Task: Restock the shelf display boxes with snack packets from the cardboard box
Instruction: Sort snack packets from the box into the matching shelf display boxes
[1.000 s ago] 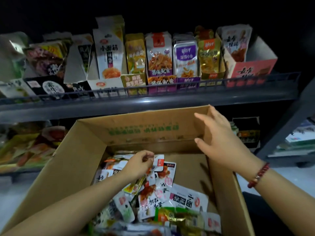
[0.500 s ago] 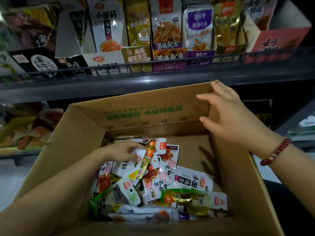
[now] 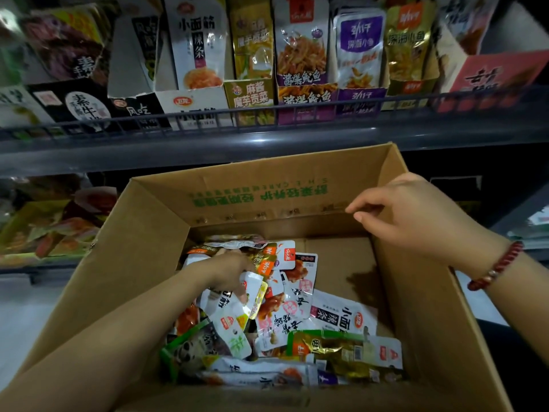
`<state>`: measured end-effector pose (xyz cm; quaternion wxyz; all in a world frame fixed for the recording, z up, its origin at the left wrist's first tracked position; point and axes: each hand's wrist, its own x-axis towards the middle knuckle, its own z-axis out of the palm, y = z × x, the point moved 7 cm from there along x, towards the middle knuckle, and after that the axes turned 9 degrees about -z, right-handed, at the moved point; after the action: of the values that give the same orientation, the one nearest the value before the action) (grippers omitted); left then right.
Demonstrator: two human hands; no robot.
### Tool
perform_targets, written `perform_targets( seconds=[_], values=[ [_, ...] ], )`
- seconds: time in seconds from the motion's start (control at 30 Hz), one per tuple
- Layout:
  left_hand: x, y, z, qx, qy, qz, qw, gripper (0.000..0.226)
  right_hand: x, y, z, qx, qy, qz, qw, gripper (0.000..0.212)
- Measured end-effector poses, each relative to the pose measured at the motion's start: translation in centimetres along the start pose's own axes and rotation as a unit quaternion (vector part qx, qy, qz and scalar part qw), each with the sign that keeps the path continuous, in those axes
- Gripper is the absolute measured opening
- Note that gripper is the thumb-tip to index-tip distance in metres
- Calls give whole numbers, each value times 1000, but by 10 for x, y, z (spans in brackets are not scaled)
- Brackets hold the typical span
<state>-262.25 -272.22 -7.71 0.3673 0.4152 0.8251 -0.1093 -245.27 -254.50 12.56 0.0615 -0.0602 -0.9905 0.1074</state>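
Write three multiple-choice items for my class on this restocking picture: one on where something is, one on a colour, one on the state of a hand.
1. Where do the loose snack packets lie?
A. on the floor
B. inside the cardboard box
C. on top of the shelf rail

2. What colour is the bracelet on the right wrist?
A. red
B. blue
C. white

3. What is the left hand doing?
A. hanging idle outside the box
B. pressing flat on the shelf
C. gripping a white packet in the box

Answers: 1 B, the packets are heaped on the box's floor. 2 A, its beads show dark red. 3 C, the fingers curl round the packet's top edge.
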Motion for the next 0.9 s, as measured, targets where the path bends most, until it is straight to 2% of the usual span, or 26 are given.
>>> perform_targets(
  seconds=[0.1, 0.17, 0.23, 0.33, 0.4, 0.5, 0.57, 0.67, 0.7, 0.77, 0.8, 0.83, 0.9],
  values=[
    [-6, 0, -8, -67, 6, 2, 998, 53, 0, 0, -1, -3, 12, -9, 1000, 29],
    [-14, 1, -21, -139, 27, 19, 990, 31, -1, 0, -1, -5, 19, -13, 1000, 25],
    [-27, 7, -40, -228, 58, 30, 972, 19, -1, 2, 1, -6, 18, -11, 1000, 24],
    [-55, 22, -73, -354, 132, 49, 925, 23, -1, 6, 5, -2, 9, -3, 1000, 24],
    [-75, 32, -91, -443, 184, 60, 875, 23, -2, 7, 5, 1, 11, -4, 1000, 24],
    [-105, 41, -108, -607, 231, 77, 757, 21, 0, 1, -1, 21, 28, -23, 999, 23],
    [-123, 52, -112, -692, 224, 85, 681, 30, 0, -6, -7, 58, 30, -24, 998, 26],
    [-146, 75, -111, -775, 189, 107, 593, 42, 0, -20, -8, 153, 2, -12, 988, 57],
    [-148, 81, -109, -798, 176, 110, 566, 48, 1, -25, -6, 193, -7, -3, 981, 60],
    [-152, 92, -109, -834, 157, 114, 516, 54, 3, -34, -2, 273, -22, 21, 962, 66],
    [-153, 96, -109, -849, 152, 111, 494, 54, 4, -39, -1, 309, -23, 27, 950, 80],
    [-154, 100, -109, -859, 144, 113, 478, 52, 5, -42, 1, 335, -23, 32, 942, 91],
    [-153, 108, -109, -873, 120, 115, 459, 44, 6, -48, 0, 373, 11, 34, 927, 93]
  ],
)
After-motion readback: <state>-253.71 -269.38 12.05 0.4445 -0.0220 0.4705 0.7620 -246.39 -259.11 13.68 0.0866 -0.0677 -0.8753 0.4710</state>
